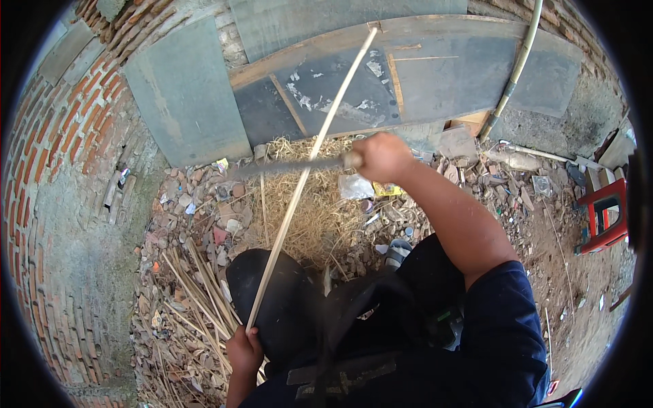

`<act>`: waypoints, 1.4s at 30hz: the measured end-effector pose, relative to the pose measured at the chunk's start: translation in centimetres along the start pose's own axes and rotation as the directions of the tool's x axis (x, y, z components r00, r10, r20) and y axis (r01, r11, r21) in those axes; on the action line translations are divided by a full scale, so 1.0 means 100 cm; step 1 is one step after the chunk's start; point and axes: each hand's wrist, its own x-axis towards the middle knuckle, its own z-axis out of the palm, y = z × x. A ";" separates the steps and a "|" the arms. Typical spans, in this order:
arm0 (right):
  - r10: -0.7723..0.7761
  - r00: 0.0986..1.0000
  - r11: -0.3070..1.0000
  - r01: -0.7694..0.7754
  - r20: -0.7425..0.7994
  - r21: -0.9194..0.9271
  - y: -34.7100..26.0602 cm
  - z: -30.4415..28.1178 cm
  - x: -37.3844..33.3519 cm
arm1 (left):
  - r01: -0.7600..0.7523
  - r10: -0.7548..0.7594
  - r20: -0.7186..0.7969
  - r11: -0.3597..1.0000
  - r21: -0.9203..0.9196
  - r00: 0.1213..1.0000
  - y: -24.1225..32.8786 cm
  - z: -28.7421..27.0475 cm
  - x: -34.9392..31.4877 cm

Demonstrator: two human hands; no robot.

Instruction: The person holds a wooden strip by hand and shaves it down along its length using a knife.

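A long, pale bamboo strip (336, 102) slants up and away from my lap toward the dark boards at the back. Its near end is in my left hand (243, 350), closed around it beside my left knee (269, 285). Ahead and to the right, my right hand (383, 158) grips a long-bladed knife (292, 166) by its handle. The dark blade points left, smeared by motion, and crosses the strip in this view; whether it touches the strip I cannot tell. Pale shavings (299, 217) lie heaped on the ground beneath the blade.
More split strips (204, 292) lie by my left leg. Broken brick and litter cover the ground. A brick wall (47, 177) runs along the left, with boards (183, 95) leaning at the back. A bamboo pole (517, 68) stands back right, and a red plastic stool (603, 216) at far right.
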 end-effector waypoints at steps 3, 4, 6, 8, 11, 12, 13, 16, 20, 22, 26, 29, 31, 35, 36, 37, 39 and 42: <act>0.206 0.963 0.975 -0.187 -0.176 0.118 0.033 0.004 0.000 | -0.007 0.007 -0.013 1.000 -0.001 1.000 0.003 -0.002 0.004; 0.222 0.954 0.973 -0.205 -0.201 0.104 0.034 0.002 -0.001 | 0.000 0.000 0.003 1.000 -0.003 1.000 0.001 -0.004 0.003; 0.173 0.979 0.982 -0.164 -0.107 0.088 0.021 -0.009 -0.001 | 0.005 -0.005 0.020 1.000 -0.002 1.000 -0.002 -0.004 0.002; 0.034 0.996 0.997 -0.029 -0.082 0.068 0.004 -0.004 -0.004 | 0.008 -0.007 0.027 0.999 -0.054 1.000 -0.003 -0.003 0.001; -0.240 0.971 0.968 0.239 0.002 0.072 -0.031 -0.005 -0.012 | 0.023 -0.019 0.071 0.998 -0.056 0.997 -0.001 -0.006 0.002; -0.241 0.970 0.968 0.240 0.007 0.078 -0.031 -0.003 -0.012 | 0.028 -0.024 0.076 0.998 -0.053 0.997 -0.001 -0.007 0.003; -0.244 0.969 0.968 0.242 0.030 0.073 -0.030 -0.001 -0.011 | 0.013 -0.008 0.083 0.998 -0.063 0.997 -0.003 -0.007 0.004; -0.041 0.998 0.990 0.034 0.052 0.134 0.001 -0.001 0.000 | -0.010 0.016 0.073 0.997 -0.078 0.997 -0.003 -0.008 0.005; 0.186 0.980 0.976 -0.193 0.071 0.097 0.022 0.012 0.002 | 0.001 0.009 0.122 0.997 -0.082 0.992 0.003 -0.017 0.013; 0.131 0.987 0.982 -0.142 0.093 0.121 0.002 0.007 0.000 | 0.018 0.000 0.158 0.993 -0.113 0.987 -0.002 -0.018 0.014; -0.141 0.971 0.987 0.123 0.195 0.102 -0.049 -0.009 -0.011 | 0.055 -0.027 0.162 0.984 -0.172 0.986 -0.007 -0.014 0.007; -0.204 0.975 0.977 0.197 0.092 0.082 -0.036 0.001 -0.004 | -0.001 0.006 0.075 0.998 -0.066 0.997 -0.006 -0.006 0.003; 0.053 0.999 0.982 -0.049 -0.015 0.184 0.007 0.006 0.000 | -0.056 0.056 0.014 0.998 -0.006 0.998 -0.003 -0.004 0.005; 0.221 0.975 0.970 -0.222 0.021 0.098 0.046 0.008 -0.001 | -0.027 0.032 0.087 0.998 -0.050 0.996 0.003 -0.016 0.011; 0.212 0.977 0.974 -0.213 0.023 0.075 0.040 0.008 -0.002 | -0.014 0.021 0.128 0.998 -0.056 0.992 0.003 -0.018 0.013; 0.213 0.977 0.974 -0.214 0.024 0.078 0.027 0.004 -0.002 | -0.014 0.020 0.130 0.999 -0.053 0.991 0.001 -0.018 0.011; 0.094 0.987 0.990 -0.107 0.132 0.094 0.000 -0.008 -0.003 | 0.036 -0.017 0.152 0.992 -0.120 0.988 -0.001 -0.017 0.009; -0.108 0.986 0.994 0.109 0.128 0.003 -0.028 -0.016 -0.012 | 0.036 -0.017 0.145 0.990 -0.133 0.989 0.001 -0.017 0.009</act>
